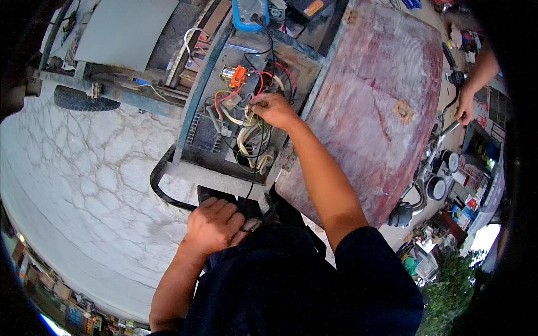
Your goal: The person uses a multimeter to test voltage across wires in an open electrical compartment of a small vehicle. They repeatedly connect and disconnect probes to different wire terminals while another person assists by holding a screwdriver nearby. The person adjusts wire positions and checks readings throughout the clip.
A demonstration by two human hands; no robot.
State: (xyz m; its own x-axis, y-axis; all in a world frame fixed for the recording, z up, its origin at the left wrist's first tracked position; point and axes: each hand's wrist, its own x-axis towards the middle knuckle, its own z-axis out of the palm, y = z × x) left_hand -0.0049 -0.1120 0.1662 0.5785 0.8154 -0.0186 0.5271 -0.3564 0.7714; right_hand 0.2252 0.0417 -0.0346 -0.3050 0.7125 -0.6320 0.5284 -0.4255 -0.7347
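My right hand [274, 110] reaches into an open metal compartment [193, 101], its fingers pinched together among the wires. What sits between those fingertips is hidden. Below it hangs a loose bundle of white, black and yellow-green wires [246, 140]. Left of the hand, an orange-and-silver cylindrical part [234, 74] with red wires lies in the compartment. A blue-framed handheld meter [250, 14] rests at the far end, with black leads running down from it. My left hand [216, 224] is closed in front of my body, near a black cable; its contents I cannot make out.
A worn reddish panel [375, 112] stands right of the compartment. Further right, a co-worker's hand [464, 109] holds a metal tool beside machine parts. A curved black bar [159, 185] juts out at the near left. A tire [87, 99] and pale cracked floor [84, 185] lie left.
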